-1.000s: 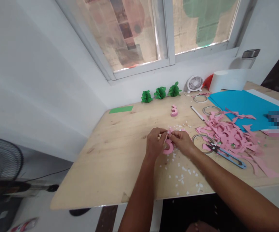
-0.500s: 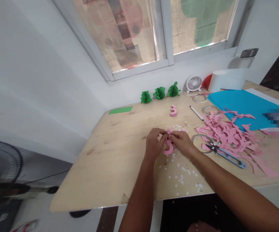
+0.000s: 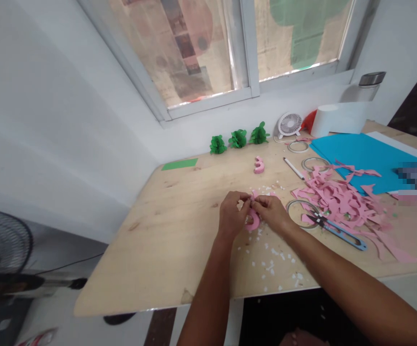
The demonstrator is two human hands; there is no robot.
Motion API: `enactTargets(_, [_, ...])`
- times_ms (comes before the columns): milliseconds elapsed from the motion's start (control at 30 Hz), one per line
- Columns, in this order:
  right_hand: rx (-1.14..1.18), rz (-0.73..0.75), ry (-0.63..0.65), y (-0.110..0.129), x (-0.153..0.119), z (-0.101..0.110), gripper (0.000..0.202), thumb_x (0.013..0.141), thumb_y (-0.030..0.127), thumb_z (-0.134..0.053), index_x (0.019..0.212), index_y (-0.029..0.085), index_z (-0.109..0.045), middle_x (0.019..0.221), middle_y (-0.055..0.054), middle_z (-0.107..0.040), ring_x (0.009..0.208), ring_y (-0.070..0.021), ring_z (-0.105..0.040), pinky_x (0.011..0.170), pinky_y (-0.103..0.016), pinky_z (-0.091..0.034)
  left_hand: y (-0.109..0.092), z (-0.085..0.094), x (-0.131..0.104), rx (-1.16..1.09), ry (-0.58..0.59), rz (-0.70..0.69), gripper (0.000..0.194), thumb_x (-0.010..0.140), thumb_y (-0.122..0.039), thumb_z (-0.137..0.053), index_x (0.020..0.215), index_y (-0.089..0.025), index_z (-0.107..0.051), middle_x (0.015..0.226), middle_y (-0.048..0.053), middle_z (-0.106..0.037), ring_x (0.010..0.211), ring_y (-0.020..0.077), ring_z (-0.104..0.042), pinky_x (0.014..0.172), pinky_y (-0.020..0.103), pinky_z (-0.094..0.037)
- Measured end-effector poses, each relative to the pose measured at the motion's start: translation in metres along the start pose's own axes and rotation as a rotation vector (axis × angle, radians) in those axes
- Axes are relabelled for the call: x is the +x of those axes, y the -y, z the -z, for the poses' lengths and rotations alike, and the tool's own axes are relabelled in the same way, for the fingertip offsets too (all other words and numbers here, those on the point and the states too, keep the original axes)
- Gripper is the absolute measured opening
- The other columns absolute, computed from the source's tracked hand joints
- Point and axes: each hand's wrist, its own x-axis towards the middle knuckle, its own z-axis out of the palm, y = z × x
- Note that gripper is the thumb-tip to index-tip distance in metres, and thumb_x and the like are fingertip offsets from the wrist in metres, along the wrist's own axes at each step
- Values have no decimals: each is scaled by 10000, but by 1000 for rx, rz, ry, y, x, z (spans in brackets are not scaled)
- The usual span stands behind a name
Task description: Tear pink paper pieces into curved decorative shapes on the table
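1. Pink cutout point(image 3: 253, 221), just below and right of the frame's centre: its long axis runs roughly up and down, the lower curve bulging right and opening left; fingers partly hide its upper end.
2. Left hand point(image 3: 232, 212): thumb and forefinger pinched on that upper end.
3. Right hand point(image 3: 273, 212): fingertips clamped there too.
4. Snips point(image 3: 341, 234), lower right: blades toward upper left.

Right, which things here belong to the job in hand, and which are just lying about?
Seemingly part of the job:
pink paper, pinched by left hand and right hand
probably pink 3-shape, white bits, snips

Apparently just lying about:
pink scraps
pen
small fan
blue sheets
green strip
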Motion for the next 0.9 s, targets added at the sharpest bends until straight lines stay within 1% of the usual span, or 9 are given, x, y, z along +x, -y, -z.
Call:
enactTargets(167, [-67, 11, 1, 1, -1, 1, 267, 738, 354, -476, 535, 181, -474, 471, 34, -410, 465, -96, -371, 442, -212, -266, 0, 0, 0, 12, 14, -4, 107, 746, -138, -544, 809, -179, -620, 796, 29, -644, 793, 149, -576, 695, 283, -450])
enactTargets(300, [-76, 7, -9, 1, -1, 0, 280, 735, 357, -475, 517, 181, -464, 463, 35, -406, 464, -95, -372, 435, -209, -260, 1, -1, 0, 23, 22, -30, 96, 749, -131, -538, 781, -182, -613, 787, 24, -644, 790, 148, -570, 711, 288, -450])
enactTargets(400, [-68, 10, -14, 0, -1, 0, 271, 737, 353, -475, 533, 176, -489, 471, 34, -417, 468, -95, -375, 436, -208, -263, 1, -1, 0, 34, 13, -38, 94, 752, -135, -541, 793, -182, -612, 790, 25, -644, 795, 148, -570, 716, 288, -452])
enactTargets(533, [-78, 13, -12, 1, -1, 0, 287, 739, 368, -473, 524, 179, -474, 466, 36, -403, 464, -95, -364, 442, -212, -260, 2, -2, -1, 56, -10, -35, 96, 748, -146, -556, 813, -181, -617, 799, 31, -646, 798, 153, -574, 714, 293, -455])
enactTargets(900, [-154, 12, -7, 3, -2, 0, 273, 749, 357, -464, 542, 180, -480, 483, 35, -426, 473, -97, -373, 448, -218, -246, 1, -1, -1, 68, -3, -8, 80, 765, -173, -541, 782, -179, -619, 781, 29, -652, 766, 147, -583, 708, 290, -457])
